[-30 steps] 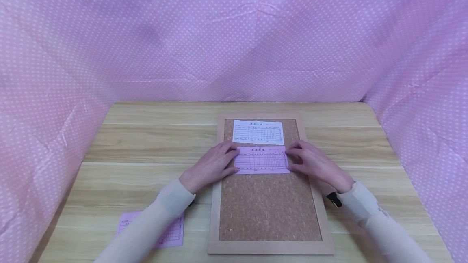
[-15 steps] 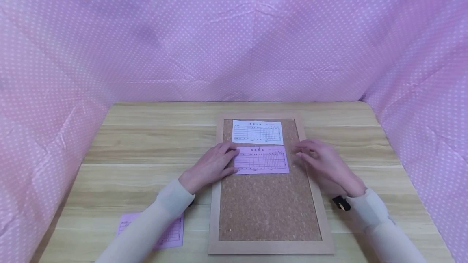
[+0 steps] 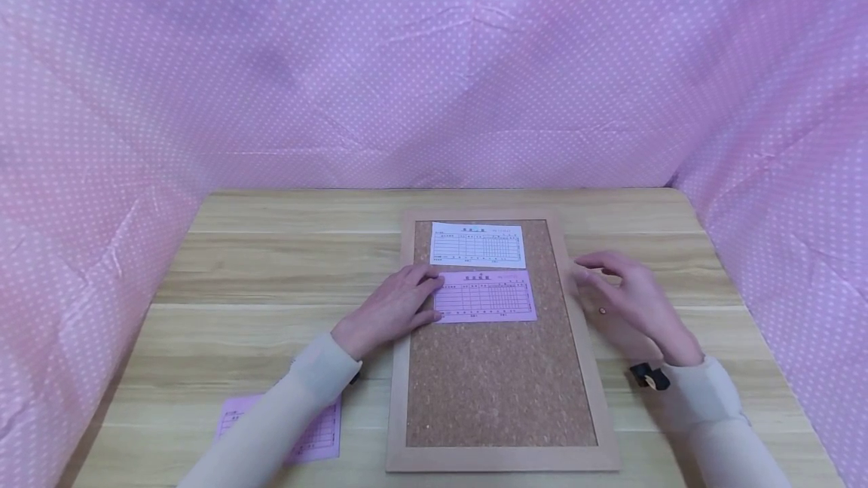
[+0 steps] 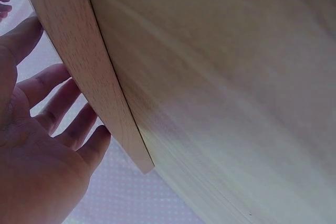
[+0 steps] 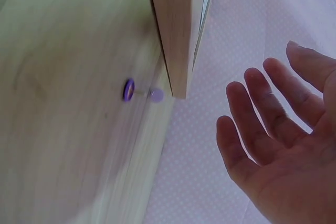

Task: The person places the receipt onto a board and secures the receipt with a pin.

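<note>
A pink printed form slip (image 3: 484, 298) lies on the cork board (image 3: 502, 386), just below a white slip (image 3: 478, 245) of the same layout. My left hand (image 3: 396, 306) rests its fingertips on the pink slip's left edge, its palm over the board's wooden frame. In the left wrist view the relaxed fingers (image 4: 58, 98) reach over that frame. My right hand (image 3: 634, 296) hovers beside the frame's right side, fingers loosely bent and holding nothing. Below it on the table sit a small purple disc (image 5: 128, 90) and a pale purple round piece (image 5: 156, 95), joined by a thin line.
Another pink slip (image 3: 319, 435) lies on the wooden table (image 3: 271, 269) at the front left, partly covered by the left sleeve. Pink dotted cloth (image 3: 434, 81) hangs around the table's back and sides.
My right hand has let go of the pink slip's right edge and moved right, past the frame. A small round piece now shows beneath it. The left hand stays put.
</note>
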`<state>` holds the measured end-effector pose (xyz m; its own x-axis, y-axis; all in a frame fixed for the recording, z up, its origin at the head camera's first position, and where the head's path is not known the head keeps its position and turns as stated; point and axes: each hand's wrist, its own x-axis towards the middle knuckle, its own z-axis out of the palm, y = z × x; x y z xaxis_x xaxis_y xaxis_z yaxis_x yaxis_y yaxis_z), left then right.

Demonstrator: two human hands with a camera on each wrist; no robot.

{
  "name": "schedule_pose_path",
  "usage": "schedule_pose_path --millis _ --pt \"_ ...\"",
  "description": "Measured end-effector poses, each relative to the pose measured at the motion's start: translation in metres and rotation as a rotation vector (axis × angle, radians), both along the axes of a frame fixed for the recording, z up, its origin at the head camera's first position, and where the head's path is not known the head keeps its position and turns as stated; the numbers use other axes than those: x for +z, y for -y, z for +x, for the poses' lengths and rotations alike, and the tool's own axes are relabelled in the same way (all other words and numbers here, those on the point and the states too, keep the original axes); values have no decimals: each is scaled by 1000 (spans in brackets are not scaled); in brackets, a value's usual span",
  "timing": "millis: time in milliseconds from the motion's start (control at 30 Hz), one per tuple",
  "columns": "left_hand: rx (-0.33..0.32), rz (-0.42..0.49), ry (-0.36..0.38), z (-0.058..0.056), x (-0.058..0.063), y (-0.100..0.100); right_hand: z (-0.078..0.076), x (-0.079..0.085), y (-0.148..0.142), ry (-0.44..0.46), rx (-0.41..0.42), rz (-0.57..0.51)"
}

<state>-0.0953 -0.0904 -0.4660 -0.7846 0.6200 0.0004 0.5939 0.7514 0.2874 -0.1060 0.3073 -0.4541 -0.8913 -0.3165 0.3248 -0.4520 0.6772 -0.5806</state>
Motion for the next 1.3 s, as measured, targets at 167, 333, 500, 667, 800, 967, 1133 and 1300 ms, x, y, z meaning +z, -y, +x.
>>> schedule_pose_path --millis 167,333,500,667,800,967,1133,1300 --pt "2 -3 8 0 0 0 -3 0 -10 29 -11 -24" --pt "-6 8 -6 0 0 0 -7 0 -17 34 -26 -24" --pt "-7 15 -7 0 1 1 -10 -1 -21 87 -34 -1" --pt "-7 16 -5 0 1 1 -14 -3 -27 153 -32 35" --pt "-4 8 4 0 0 1 -17 -6 -30 149 5 51" --pt "1 -8 16 -1 0 1 -21 -7 -33 191 37 72" --pt "-1 -7 9 -1 1 1 -25 -6 -35 272 44 91" --pt "-10 -1 -6 -1 1 1 -31 -8 -35 335 62 125"
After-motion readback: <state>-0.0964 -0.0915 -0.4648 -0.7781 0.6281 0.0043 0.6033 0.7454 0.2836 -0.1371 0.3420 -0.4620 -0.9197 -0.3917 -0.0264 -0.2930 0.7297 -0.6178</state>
